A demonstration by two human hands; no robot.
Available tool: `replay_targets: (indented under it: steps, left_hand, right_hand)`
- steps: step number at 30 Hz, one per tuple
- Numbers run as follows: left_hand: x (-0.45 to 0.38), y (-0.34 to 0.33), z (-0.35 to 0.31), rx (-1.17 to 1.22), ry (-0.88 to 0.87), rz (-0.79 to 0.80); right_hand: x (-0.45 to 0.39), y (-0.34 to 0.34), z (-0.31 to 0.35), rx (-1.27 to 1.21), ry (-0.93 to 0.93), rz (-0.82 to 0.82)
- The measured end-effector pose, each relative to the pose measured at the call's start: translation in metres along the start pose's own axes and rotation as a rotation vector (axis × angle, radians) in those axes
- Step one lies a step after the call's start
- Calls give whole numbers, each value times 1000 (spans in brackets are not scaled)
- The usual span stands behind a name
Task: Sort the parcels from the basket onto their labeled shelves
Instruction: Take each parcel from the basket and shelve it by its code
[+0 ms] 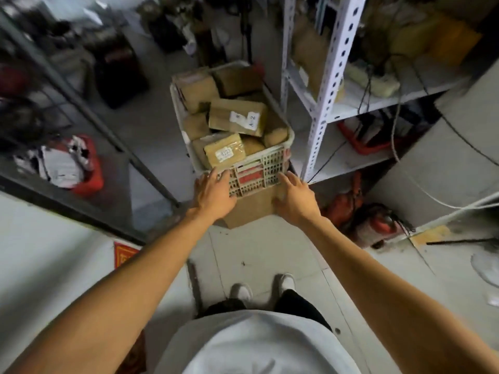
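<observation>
Parcels (237, 117): brown, taped, white labels, heaped in white basket (280, 160); both hands spread at near wall.

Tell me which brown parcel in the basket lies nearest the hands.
The brown taped parcel with the small white label, at the near edge of the white plastic basket, just beyond the left hand. The others lie farther back.

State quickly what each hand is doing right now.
Left hand: open, fingers straight against the basket front, holding nothing.
Right hand: open, beside the basket's near corner, holding nothing.
</observation>
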State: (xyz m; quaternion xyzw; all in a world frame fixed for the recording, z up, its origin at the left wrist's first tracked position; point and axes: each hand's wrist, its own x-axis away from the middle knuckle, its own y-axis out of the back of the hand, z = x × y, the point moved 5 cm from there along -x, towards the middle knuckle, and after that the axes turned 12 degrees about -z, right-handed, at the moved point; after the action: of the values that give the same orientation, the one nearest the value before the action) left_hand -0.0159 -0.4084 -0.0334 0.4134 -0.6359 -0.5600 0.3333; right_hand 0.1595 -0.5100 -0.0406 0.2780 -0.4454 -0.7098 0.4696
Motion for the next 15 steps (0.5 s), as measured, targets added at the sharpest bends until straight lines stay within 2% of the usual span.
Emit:
replay_targets:
  steps: [5,9,15]
  left_hand:
    - [5,5,6,35,132,-61]
    - [-1,12,-2,62,97,-101]
    - [-10,19,29,65,167,-117]
  right_hand:
    - [-28,-5,21,9,157,94]
    - [-37,-3,20,-9,144,66]
    - [-52,-10,47,-31,160,85]
